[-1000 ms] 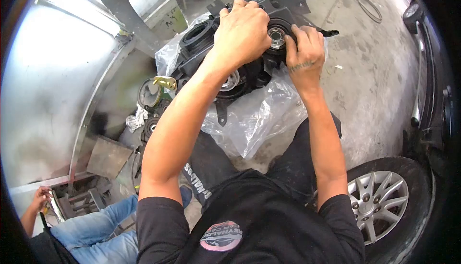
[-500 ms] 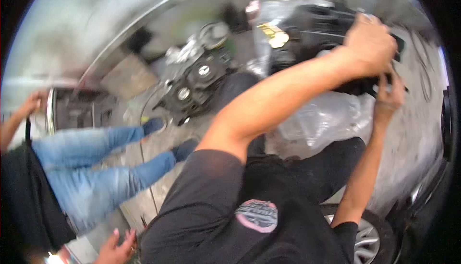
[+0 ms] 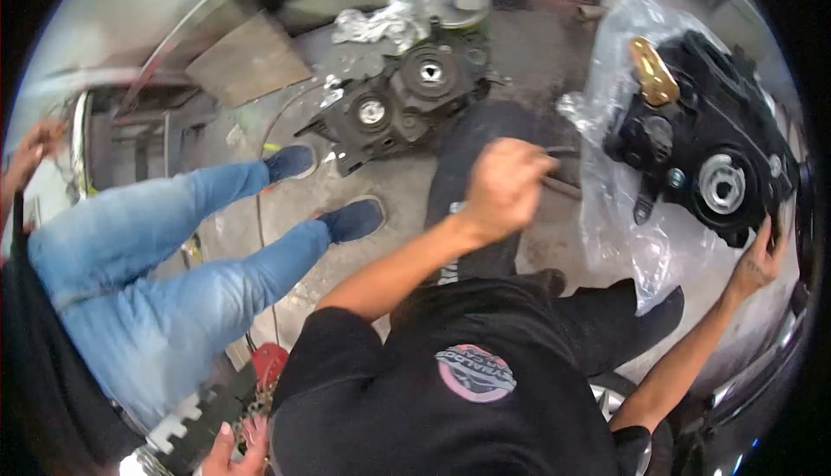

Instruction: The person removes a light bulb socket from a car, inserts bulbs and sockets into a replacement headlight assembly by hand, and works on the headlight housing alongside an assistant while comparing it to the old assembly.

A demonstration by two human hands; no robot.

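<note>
A black car headlight housing (image 3: pixel 723 186), its back showing a round bulb socket, lies tilted on a clear plastic bag (image 3: pixel 615 234) at the right. A shiny gold piece (image 3: pixel 653 73) sits at its upper left. My right hand (image 3: pixel 763 255) grips the housing's lower right edge, fingers partly behind it. My left hand (image 3: pixel 506 186) is closed and motion-blurred above my left knee, apart from the housing. What it holds, if anything, is unclear. A second headlight housing (image 3: pixel 402 104), with two round sockets, lies on the floor at the upper middle.
At the left stands a person in blue jeans (image 3: pixel 199 294). Crumpled silvery wrapping (image 3: pixel 381 26) and a round container (image 3: pixel 457 0) lie behind the second housing. A flat brown board (image 3: pixel 249 59) is further left. A car wheel (image 3: pixel 610 398) is at lower right.
My left hand has left the headlight housing and come left and down. The housing now shows its socket side, while my right hand has shifted right and down onto its edge. The view has also shifted.
</note>
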